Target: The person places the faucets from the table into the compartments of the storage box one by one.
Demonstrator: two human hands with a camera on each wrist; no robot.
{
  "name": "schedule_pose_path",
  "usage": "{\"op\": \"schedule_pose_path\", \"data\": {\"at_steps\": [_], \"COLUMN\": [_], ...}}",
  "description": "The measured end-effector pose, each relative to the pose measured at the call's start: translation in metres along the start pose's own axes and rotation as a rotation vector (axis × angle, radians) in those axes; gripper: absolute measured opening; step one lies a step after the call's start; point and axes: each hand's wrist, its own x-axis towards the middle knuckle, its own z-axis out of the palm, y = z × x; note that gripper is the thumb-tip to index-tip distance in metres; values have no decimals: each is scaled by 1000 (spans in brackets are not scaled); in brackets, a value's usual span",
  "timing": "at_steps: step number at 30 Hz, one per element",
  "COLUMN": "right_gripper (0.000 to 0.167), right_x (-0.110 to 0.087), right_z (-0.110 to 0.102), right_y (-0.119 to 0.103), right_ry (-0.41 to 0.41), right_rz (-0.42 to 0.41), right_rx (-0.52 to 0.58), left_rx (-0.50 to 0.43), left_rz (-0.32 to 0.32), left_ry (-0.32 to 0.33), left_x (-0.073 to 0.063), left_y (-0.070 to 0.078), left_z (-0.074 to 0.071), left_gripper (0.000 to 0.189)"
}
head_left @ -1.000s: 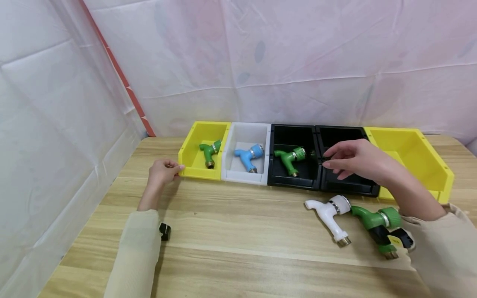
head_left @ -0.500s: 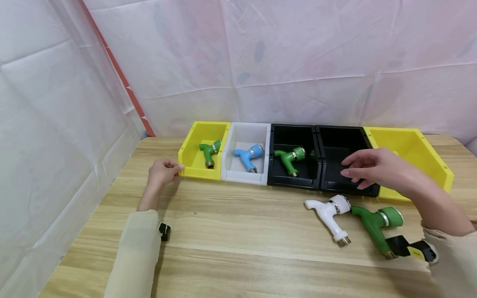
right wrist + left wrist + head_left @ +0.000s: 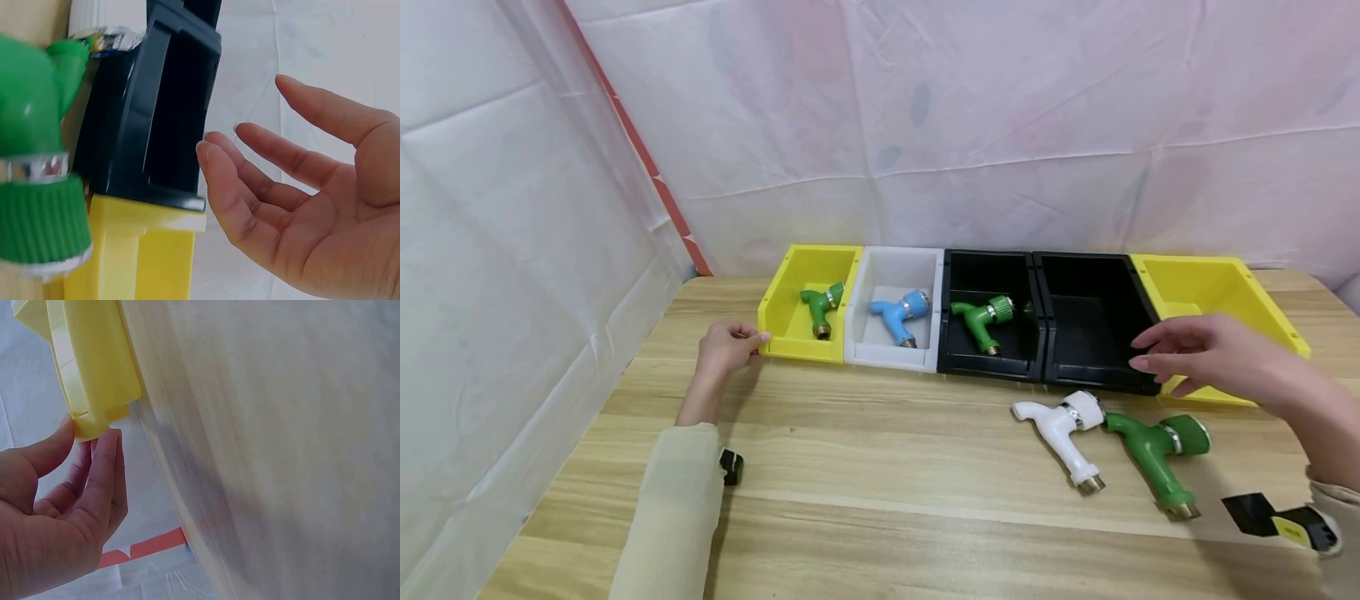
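My left hand [image 3: 727,347] pinches the front left corner of the left yellow bin [image 3: 805,350]; in the left wrist view the thumb and fingertips meet at the yellow bin's corner [image 3: 94,422]. A green tap [image 3: 822,310] lies in that bin. My right hand [image 3: 1232,360], fingers loosely bent and holding nothing, hovers over the front of the right yellow bin [image 3: 1213,393] and beside the right black bin [image 3: 1093,329]. Below it on the table lie a white tap [image 3: 1062,433] and a larger green tap [image 3: 1157,458], close together.
The white bin [image 3: 891,358] holds a blue tap [image 3: 898,317], and the left black bin [image 3: 992,371] a smaller green tap [image 3: 985,323]. All bins stand side by side along the back of the wooden table [image 3: 865,500]. Pale cloth [image 3: 1000,108] hangs behind.
My right hand has moved right and slightly toward me, from over the right black bin to the right yellow bin. The left hand, the bins and the taps have stayed put.
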Motion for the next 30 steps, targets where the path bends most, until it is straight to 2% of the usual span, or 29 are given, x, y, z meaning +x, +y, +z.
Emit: {"op": "schedule_pose_path", "data": {"at_steps": [12, 25, 30], "right_gripper": [46, 50, 50], "right_x": [-7, -14, -18], "right_z": [-8, -11, -8], "right_y": [20, 35, 41], "right_ry": [-45, -137, -147], "right_rz": [83, 155, 164], "right_rx": [-125, -104, -106], "left_rx": [-3, -27, -19], "left_rz": [-3, -17, -11], "left_ry": [1, -10, -11], "left_x": [1, 1, 0], "left_y": [-1, -1, 0], "left_z": [0, 0, 0], "left_gripper": [26, 26, 26]}}
